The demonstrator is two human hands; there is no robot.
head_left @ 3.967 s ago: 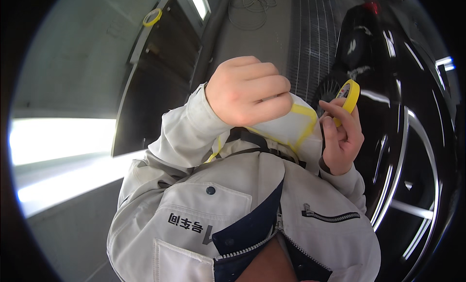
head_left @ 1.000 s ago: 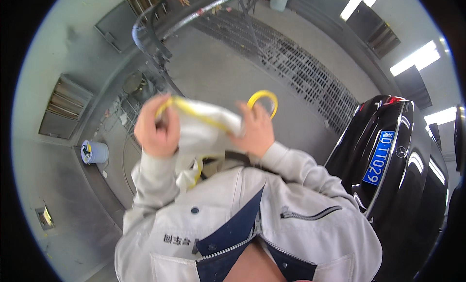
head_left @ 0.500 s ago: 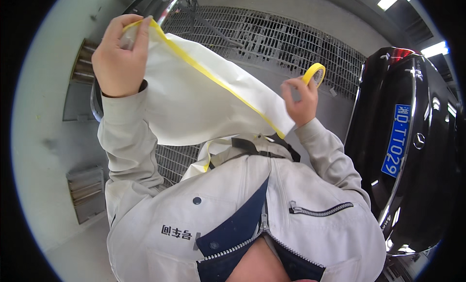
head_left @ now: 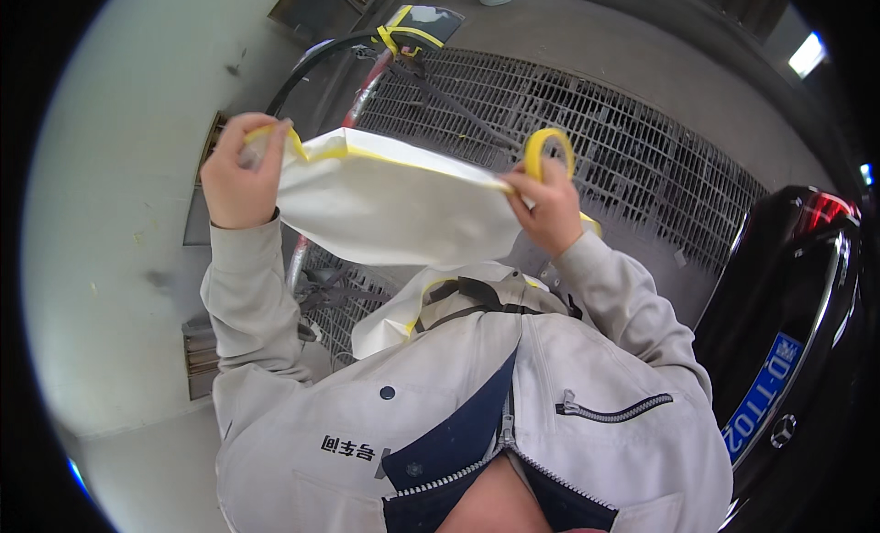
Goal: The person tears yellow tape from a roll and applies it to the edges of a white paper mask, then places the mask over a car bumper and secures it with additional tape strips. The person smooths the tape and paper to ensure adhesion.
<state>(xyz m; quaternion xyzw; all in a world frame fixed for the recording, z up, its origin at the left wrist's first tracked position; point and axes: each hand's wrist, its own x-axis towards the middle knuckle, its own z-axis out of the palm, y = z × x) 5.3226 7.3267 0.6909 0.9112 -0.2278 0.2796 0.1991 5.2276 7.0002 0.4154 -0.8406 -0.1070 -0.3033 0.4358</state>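
Observation:
A sheet of white masking paper (head_left: 403,208), edged with yellow tape along its top, hangs between my two hands. My left hand (head_left: 243,175) pinches the taped edge at its left corner. With my right hand (head_left: 548,208) I grip the sheet's right end by its taped edge, and a roll of yellow masking tape (head_left: 534,153) stands up at those same fingers. The sheet sags between the hands and bends near its upper left. Another piece of white paper with yellow tape (head_left: 385,327) hangs lower down, against my waist.
Ahead is a stand with a red and silver post (head_left: 367,88), carrying a curved black part (head_left: 312,70) and a dark panel with yellow tape (head_left: 426,24). Metal floor grating (head_left: 632,153) runs beneath. A black car (head_left: 779,322) stands to the right, a pale wall (head_left: 119,221) to the left.
My right hand has moved from beside the sheet's end onto its taped edge. The sheet's top now runs nearly level instead of slanting steeply. The view has shifted, showing more of the stand.

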